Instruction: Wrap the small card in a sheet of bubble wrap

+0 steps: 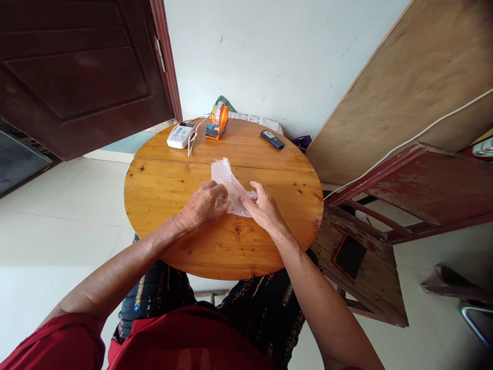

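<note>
A piece of clear bubble wrap (234,191) lies near the middle of the round wooden table, its upper left corner spread out and its right end bunched up. My left hand (210,201) is closed at its left edge, thumb and curled fingers on the plastic. On the right, my right hand (265,205) holds the bunched end, with one digit stretched over the sheet and another raised. Whether anything is wrapped inside cannot be made out.
Along the far side of the wooden table (169,190) stand a white box-shaped device (180,136) with a cable, an orange tape dispenser (219,122) and a dark remote-like device (272,139). A worn wooden chair (370,277) to the right bears a dark tablet-like object (349,256).
</note>
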### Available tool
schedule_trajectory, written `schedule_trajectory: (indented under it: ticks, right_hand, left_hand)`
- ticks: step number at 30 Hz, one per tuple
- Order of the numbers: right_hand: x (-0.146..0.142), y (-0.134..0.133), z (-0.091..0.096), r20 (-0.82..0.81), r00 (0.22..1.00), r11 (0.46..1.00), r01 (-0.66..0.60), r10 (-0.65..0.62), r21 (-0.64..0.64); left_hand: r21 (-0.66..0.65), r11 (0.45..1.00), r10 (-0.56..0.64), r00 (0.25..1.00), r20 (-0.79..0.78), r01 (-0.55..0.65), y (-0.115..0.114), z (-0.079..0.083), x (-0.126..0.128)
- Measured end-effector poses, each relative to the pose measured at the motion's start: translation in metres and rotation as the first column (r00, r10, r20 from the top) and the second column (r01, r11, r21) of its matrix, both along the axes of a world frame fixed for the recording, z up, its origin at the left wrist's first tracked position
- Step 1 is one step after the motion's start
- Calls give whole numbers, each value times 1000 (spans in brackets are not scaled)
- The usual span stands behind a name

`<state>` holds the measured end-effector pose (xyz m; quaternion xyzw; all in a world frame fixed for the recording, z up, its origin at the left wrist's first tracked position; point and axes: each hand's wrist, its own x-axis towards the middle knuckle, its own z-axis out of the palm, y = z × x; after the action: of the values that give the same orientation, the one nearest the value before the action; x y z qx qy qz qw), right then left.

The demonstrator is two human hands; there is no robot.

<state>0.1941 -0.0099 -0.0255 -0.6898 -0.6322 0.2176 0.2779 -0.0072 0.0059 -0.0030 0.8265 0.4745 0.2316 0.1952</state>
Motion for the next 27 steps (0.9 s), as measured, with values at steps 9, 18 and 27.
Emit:
schedule_trajectory:
  ticks: [9, 18, 27]
  right_hand:
    - [1, 7, 10, 27, 1000, 996, 15, -12, -88]
    - [-13, 29, 19, 209, 977, 991, -20, 48, -133]
    - [-7, 33, 9, 336, 941, 997, 61, -43, -44]
  left_hand:
    - [16, 1000, 25, 1000, -10, -25, 1, -5, -3]
    - [148, 989, -37, 995, 90, 24, 1, -25, -6]
    - [249, 963, -116, 993, 30, 105, 0, -25, -8]
